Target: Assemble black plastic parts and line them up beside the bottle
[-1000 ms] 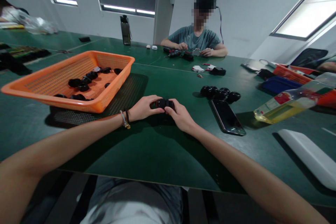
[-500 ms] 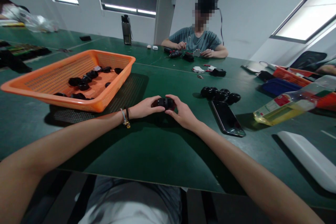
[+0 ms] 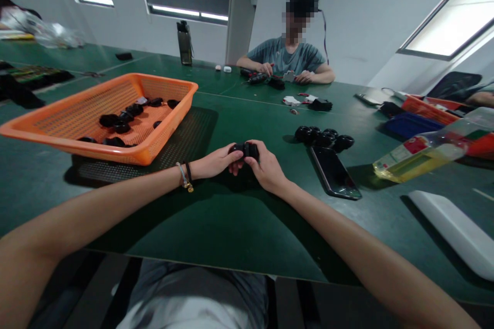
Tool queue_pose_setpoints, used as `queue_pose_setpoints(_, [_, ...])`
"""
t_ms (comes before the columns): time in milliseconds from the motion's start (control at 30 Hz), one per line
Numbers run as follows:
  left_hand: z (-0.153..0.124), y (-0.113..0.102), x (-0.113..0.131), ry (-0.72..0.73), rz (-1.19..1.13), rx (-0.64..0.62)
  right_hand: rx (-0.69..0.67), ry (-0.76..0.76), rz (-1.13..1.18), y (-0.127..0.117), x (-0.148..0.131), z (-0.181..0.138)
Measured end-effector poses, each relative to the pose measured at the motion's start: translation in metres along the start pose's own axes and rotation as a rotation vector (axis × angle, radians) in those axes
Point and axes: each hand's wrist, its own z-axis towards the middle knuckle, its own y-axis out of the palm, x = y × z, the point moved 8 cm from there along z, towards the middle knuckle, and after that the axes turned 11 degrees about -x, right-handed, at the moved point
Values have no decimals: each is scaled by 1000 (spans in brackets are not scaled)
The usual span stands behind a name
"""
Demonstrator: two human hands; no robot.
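A small, rounded black part (image 3: 245,150) is held between my two hands, just above the green table (image 3: 216,216). My left hand (image 3: 223,160) grips its left side, thumb on top and fingers curled below. On the other side, my right hand (image 3: 267,163) clasps it between thumb and fingers. The part's exact kind is too dark and covered to make out. Similar black parts (image 3: 323,138) stand in a cluster to the right of my hands. More black parts (image 3: 122,126) lie in the orange basket (image 3: 170,128) at the left.
Right of my hands lie a phone (image 3: 335,172), a tilted bottle of yellow liquid (image 3: 420,151) and a white block (image 3: 451,231). A co-worker (image 3: 289,56) sits across the table, hands on small parts. A dark water bottle (image 3: 184,43) stands at the back.
The black part has turned between my fingers. My left thumb has shifted up onto it, and my left fingers now show curled beneath. The basket and the cluster stay put.
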Motion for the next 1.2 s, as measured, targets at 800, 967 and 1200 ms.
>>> queue_pose_setpoints(800, [-8, -8, 15, -45, 479, 166, 24, 221, 288, 5, 0, -6])
queue_pose_setpoints(967, [-10, -9, 19, -52, 506, 178, 17, 257, 342, 8, 1, -7])
queue_pose_setpoints(1200, [-9, -10, 17, -60, 532, 140, 3, 204, 298, 6, 0, -2])
